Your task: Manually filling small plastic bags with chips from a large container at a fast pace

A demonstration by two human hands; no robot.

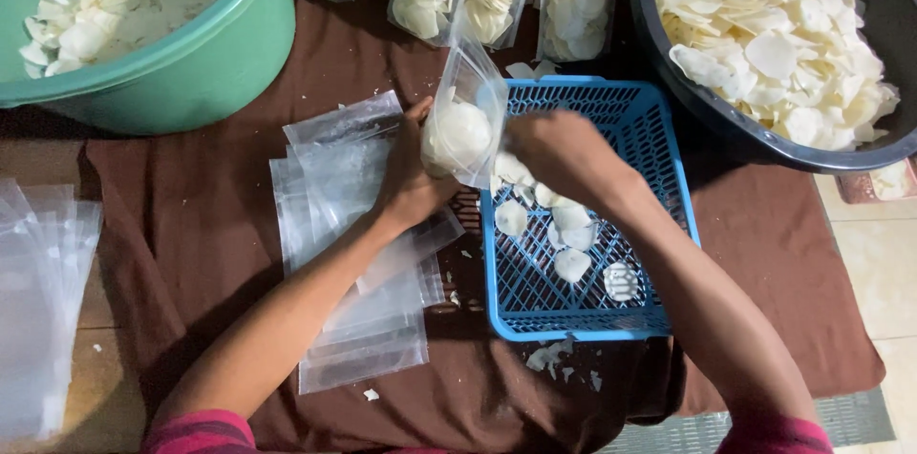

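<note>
Both bare arms reach forward. The left hand [413, 177] is curled shut; the right hand [559, 150] bends down, fingers closed.

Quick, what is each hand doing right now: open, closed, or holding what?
Left hand: closed on the clear plastic bag, holding it upright.
Right hand: closed over white chips at the blue basket.

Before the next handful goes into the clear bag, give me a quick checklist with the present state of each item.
1. Left hand has a grip on the small clear plastic bag: ok.
2. Bag mouth open: cannot tell.
3. Right hand over the blue plastic mesh tray, at the bag: ok.
4. White round chips left in the tray: ok, a few.
5. Stack of empty clear bags lies beside the left hand: ok.
6. What the right hand holds: cannot tell.
</note>
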